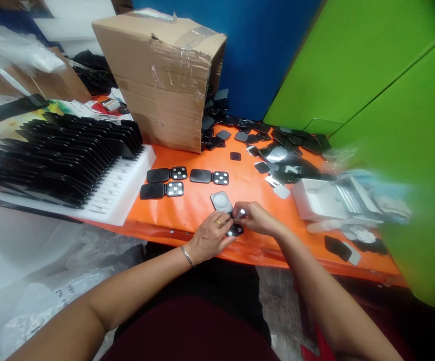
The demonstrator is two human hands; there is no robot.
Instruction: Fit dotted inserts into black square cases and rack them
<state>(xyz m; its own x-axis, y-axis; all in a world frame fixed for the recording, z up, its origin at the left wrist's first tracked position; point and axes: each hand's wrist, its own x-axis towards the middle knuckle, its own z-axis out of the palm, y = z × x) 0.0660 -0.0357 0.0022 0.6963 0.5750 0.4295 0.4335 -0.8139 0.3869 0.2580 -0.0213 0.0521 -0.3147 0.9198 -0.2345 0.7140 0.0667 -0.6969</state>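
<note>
Near the orange table's front edge lies a hinged two-panel piece. Its upper panel (222, 201) is light grey with a round outline, and its lower panel (235, 230) is black with white dots. My left hand (210, 237), with a ring and a bracelet, has its fingers closed on the middle and side of this piece. From the right, my right hand (257, 218) pinches a short silvery tool (242, 213) over the hinge area. Its tip and the hinge are hidden by fingers. Behind my left hand lie similar black hinged pieces (159, 175), unfolded, dots up.
A white foam rack (127, 200) at left holds rows of upright black panels (70, 155). Behind stands a cardboard box (164, 85), with black pads (242, 136) spilling from it. An open white box (315, 200) and loose pads (337, 247) are at right, beside a green panel (398, 150).
</note>
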